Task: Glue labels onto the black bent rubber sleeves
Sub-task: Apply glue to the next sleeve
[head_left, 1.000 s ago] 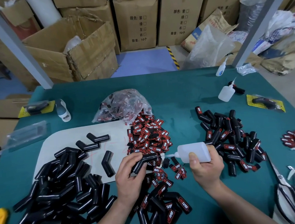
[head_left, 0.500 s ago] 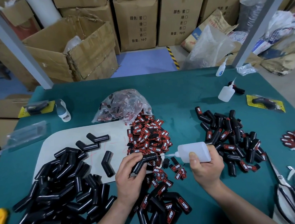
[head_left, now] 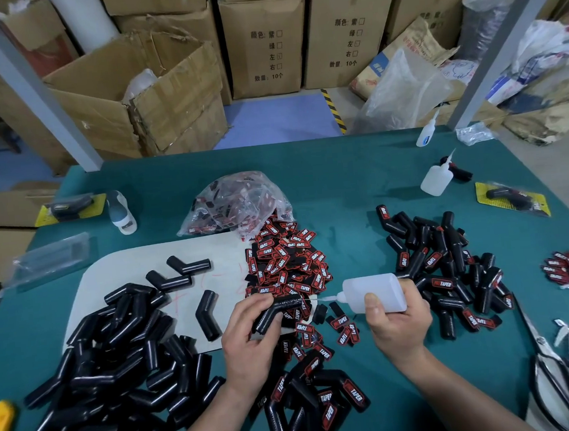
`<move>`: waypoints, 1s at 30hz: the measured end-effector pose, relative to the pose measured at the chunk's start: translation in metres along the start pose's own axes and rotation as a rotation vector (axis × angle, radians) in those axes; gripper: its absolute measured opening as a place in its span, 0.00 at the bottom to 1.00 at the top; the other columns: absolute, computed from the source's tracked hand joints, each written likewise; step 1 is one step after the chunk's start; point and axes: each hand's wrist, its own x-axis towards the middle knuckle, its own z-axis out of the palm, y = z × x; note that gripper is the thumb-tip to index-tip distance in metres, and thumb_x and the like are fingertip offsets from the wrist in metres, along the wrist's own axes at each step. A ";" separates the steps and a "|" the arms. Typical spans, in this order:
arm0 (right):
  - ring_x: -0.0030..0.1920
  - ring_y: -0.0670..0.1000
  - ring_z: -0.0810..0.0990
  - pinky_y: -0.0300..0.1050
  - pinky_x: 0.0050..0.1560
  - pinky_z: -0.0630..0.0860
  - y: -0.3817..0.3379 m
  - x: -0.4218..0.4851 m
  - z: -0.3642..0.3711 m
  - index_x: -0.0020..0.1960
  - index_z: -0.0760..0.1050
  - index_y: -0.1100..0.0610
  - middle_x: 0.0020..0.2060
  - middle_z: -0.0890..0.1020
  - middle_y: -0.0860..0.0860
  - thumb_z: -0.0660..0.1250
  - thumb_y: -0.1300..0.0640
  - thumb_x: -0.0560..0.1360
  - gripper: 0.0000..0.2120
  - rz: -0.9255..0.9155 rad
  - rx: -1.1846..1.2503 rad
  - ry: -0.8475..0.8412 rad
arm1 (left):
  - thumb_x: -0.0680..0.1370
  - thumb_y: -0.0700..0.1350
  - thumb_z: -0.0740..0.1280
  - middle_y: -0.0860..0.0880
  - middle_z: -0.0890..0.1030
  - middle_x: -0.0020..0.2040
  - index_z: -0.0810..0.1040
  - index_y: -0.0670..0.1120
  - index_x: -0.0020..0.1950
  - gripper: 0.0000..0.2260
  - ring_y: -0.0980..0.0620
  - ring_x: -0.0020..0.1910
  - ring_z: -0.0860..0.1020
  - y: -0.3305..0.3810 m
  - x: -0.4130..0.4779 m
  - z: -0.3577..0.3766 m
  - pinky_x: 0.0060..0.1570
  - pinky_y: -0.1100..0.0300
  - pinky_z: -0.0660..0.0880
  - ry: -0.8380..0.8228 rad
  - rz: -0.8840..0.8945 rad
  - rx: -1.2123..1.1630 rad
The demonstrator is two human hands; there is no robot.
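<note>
Hardly anything has shifted since a second ago: your left hand [head_left: 249, 342] and right hand [head_left: 399, 329] sit where they were, and the glue bottle [head_left: 374, 293] lies at the same angle.

Your left fingers [head_left: 249, 304] are curled over the bend of one sleeve [head_left: 277, 310], with the thumb tucked beneath it, so it is lifted clear of the surface [head_left: 342, 182]. Your right fingers wrap the bottle's body, thumb on the near side. The bottle lies on its side with its nozzle [head_left: 325, 300] pointing left.

The move turns on this line-up. The sleeve's upper leg runs rightward from your left fingers, almost in line with the bottle's long axis. The nozzle tip sits just beside that leg's end; I cannot tell whether it touches. The right hand is the one to close the gap, I'd judge, while the left only steadies or turns the sleeve.

The sleeve is glossy black, bent at a wide angle, and ribbed along the leg facing the nozzle. No label shows on its visible face. The loose labels [head_left: 284, 267], red and black, lie heaped just beyond your left fingers.
</note>
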 end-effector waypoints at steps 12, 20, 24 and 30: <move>0.36 0.30 0.75 0.21 0.35 0.67 0.001 -0.002 0.000 0.39 0.75 0.69 0.30 0.73 0.48 0.63 0.35 0.77 0.34 -0.001 -0.010 -0.015 | 0.71 0.31 0.74 0.46 0.82 0.56 0.83 0.39 0.57 0.15 0.60 0.58 0.80 0.002 0.001 0.001 0.60 0.70 0.74 -0.001 -0.004 -0.007; 0.37 0.28 0.76 0.23 0.33 0.68 0.000 -0.002 0.001 0.40 0.75 0.68 0.31 0.74 0.46 0.64 0.35 0.77 0.33 -0.006 0.004 -0.011 | 0.74 0.35 0.75 0.55 0.82 0.58 0.83 0.44 0.58 0.14 0.55 0.59 0.81 -0.001 -0.001 0.001 0.64 0.64 0.75 -0.039 -0.017 -0.061; 0.37 0.29 0.76 0.23 0.34 0.68 -0.002 -0.004 0.002 0.40 0.75 0.69 0.34 0.74 0.41 0.64 0.36 0.77 0.32 -0.010 0.026 -0.015 | 0.73 0.36 0.75 0.51 0.83 0.57 0.84 0.43 0.57 0.13 0.52 0.58 0.82 -0.004 -0.003 0.002 0.64 0.61 0.76 -0.046 -0.008 -0.053; 0.36 0.30 0.76 0.25 0.31 0.69 -0.003 -0.007 0.003 0.41 0.75 0.68 0.32 0.72 0.40 0.64 0.37 0.77 0.31 -0.013 0.043 -0.039 | 0.72 0.35 0.75 0.45 0.83 0.57 0.84 0.43 0.57 0.14 0.54 0.59 0.82 -0.007 -0.005 0.004 0.65 0.61 0.75 -0.076 -0.002 -0.032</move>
